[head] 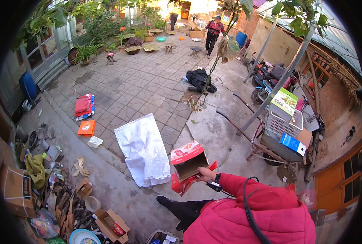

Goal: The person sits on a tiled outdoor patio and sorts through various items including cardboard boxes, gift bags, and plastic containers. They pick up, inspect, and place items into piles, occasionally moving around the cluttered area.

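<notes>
My left hand (pixel 207 174) grips the edge of an open red and white cardboard box (pixel 187 155), its empty brown inside showing. Red bag-like or carton material (pixel 182 185) hangs below the box, near the same hand. Just left of the box, a white woven sack (pixel 144 149) lies flat on the ground. Beyond the sack are a crumpled white plastic bag (pixel 95 141), an orange bag or packet (pixel 86 128) and a stack of red and blue flattened packaging (pixel 84 105). My right hand is out of view.
A handcart (pixel 272 146) loaded with a white basket and boxes stands at right. Firewood (pixel 65 207), cartons and bottles crowd the lower left. Dark cloth (pixel 199 80) lies farther out by a plant stem. A person (pixel 214 33) stands in the courtyard, another beyond.
</notes>
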{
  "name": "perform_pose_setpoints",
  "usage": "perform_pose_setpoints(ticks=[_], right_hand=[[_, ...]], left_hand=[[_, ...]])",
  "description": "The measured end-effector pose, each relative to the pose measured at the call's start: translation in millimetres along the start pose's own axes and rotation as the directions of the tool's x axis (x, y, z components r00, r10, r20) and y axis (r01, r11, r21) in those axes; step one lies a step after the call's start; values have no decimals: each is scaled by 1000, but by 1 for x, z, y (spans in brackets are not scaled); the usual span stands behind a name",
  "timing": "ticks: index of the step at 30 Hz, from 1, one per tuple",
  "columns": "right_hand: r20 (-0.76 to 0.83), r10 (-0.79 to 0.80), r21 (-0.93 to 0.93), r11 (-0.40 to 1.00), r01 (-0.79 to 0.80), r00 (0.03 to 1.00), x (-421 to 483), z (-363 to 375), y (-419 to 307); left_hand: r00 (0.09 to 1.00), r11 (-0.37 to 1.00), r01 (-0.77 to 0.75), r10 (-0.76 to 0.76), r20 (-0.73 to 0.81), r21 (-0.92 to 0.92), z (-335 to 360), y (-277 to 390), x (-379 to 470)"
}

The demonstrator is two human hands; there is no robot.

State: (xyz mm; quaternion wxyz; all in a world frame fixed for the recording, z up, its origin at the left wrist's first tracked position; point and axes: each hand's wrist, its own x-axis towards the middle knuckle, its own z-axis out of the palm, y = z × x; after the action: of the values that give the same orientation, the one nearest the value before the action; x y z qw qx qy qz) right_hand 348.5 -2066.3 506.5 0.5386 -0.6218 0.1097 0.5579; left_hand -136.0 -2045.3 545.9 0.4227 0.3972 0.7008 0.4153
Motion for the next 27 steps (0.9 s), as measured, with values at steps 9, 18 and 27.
perform_pose_setpoints(ticks=[9, 18, 27], right_hand=[[-45, -12, -10, 1000, 12, 999, 47, 5, -25], [45, 102, -18, 995, -101, 994, 120, 81, -64], [8, 94, 71, 993, -94, 996, 113, 149, -64]], left_hand=[[958, 928, -166, 233, -170, 332, -110, -15, -60], [700, 596, -132, -509, -500, -792, -144, -5, -59], [736, 608, 22, -547, -398, -794, -117, 67, 81]])
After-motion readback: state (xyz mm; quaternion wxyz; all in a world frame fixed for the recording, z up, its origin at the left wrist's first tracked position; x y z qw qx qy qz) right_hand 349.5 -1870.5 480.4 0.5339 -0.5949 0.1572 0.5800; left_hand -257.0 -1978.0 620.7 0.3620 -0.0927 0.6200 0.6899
